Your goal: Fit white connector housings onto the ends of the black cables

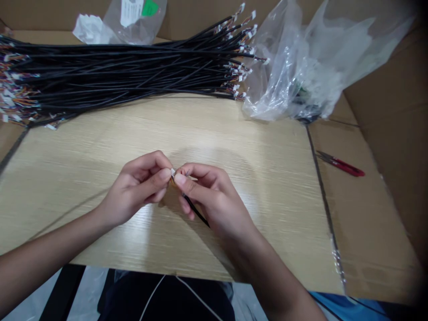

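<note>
Above the middle of the table, my left hand (142, 187) pinches a small white connector (173, 171) between thumb and forefinger. Close beside it, my right hand (209, 191) is closed on the thin coloured wires (172, 180) at the end of a black cable (196, 211). The cable runs down beneath my right palm, where the rest of it is hidden. A few loose wire ends stick up near my right fingertips, too small to tell apart.
A thick bundle of black cables (133, 67) with white connectors lies across the table's (100, 133) back. Clear plastic bags (277, 67) with white parts stand at the back right. Red thread snips (344, 166) lie on cardboard at the right. Cardboard walls (391, 116) surround the table.
</note>
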